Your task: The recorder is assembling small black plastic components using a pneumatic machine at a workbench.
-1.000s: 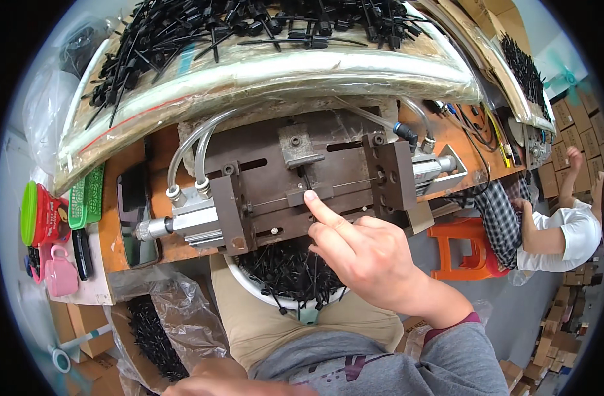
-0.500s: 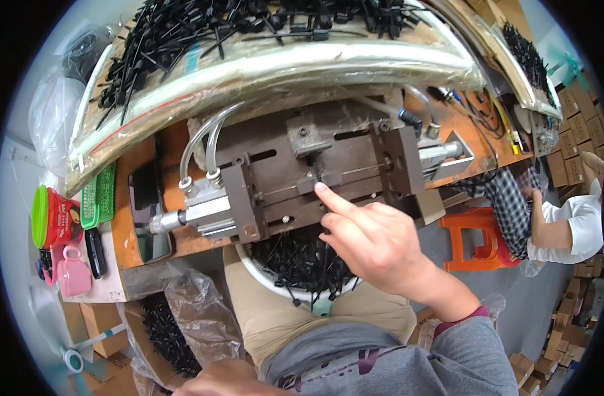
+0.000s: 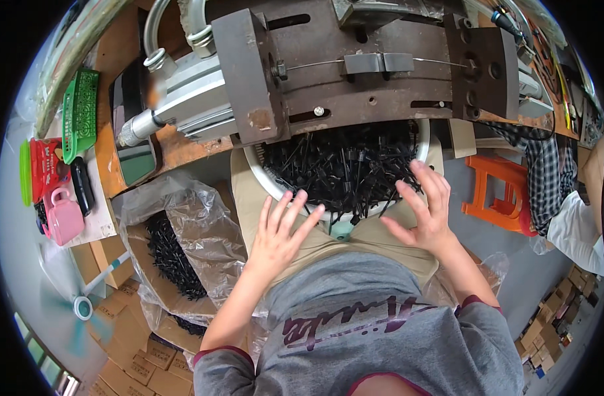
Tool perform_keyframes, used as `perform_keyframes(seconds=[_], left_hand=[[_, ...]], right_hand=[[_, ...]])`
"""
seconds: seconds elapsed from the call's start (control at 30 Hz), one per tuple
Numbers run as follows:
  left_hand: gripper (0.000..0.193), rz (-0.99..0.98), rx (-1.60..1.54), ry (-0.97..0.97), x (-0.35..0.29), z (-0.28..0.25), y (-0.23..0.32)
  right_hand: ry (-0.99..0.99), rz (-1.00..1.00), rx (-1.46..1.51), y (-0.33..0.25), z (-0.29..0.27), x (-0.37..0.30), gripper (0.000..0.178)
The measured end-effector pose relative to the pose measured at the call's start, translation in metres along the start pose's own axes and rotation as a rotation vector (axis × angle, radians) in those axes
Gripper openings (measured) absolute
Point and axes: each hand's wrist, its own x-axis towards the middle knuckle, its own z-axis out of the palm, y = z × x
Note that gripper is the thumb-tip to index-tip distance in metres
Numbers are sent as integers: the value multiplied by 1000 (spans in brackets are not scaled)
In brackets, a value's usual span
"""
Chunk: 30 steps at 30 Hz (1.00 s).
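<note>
My left hand (image 3: 281,228) is open, its fingers spread at the near left rim of a white basin (image 3: 263,177) on my lap. Across from it, my right hand (image 3: 428,210) is also open, fingers apart by the basin's right rim. Nothing is held in either one. Many small black plastic pieces with thin stems (image 3: 345,168) fill the basin. Just beyond stands a dark metal fixture (image 3: 374,99), with two small grey blocks (image 3: 379,63) in its middle and thin rods running out to both sides. Its far part is cut off by the picture's upper edge.
A silver cylinder (image 3: 195,89) with clear hoses juts left from the fixture, near a phone-like dark slab (image 3: 134,142). Left are a green basket (image 3: 81,115) and pink cup (image 3: 65,219). A plastic-lined carton (image 3: 203,241) holds more black pieces. An orange stool (image 3: 497,191) stands right, beside another person.
My right hand has left the fixture's middle, where its index finger was pointing, and come back to the basin. My left hand has risen from the lower edge to the basin. The view has tilted down.
</note>
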Motion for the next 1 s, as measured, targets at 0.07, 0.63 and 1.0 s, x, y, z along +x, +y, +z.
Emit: perform_keyframes(seconds=[0.07, 0.63, 1.0], left_hand=[[84, -11, -19, 11, 7, 17, -4], [118, -224, -142, -34, 92, 37, -46], [114, -447, -131, -147, 87, -25, -42]], right_hand=[[-87, 128, -66, 1, 5, -15, 99], [-11, 280, 150, 5, 91, 38, 109], [-221, 252, 0, 11, 56, 65, 105]])
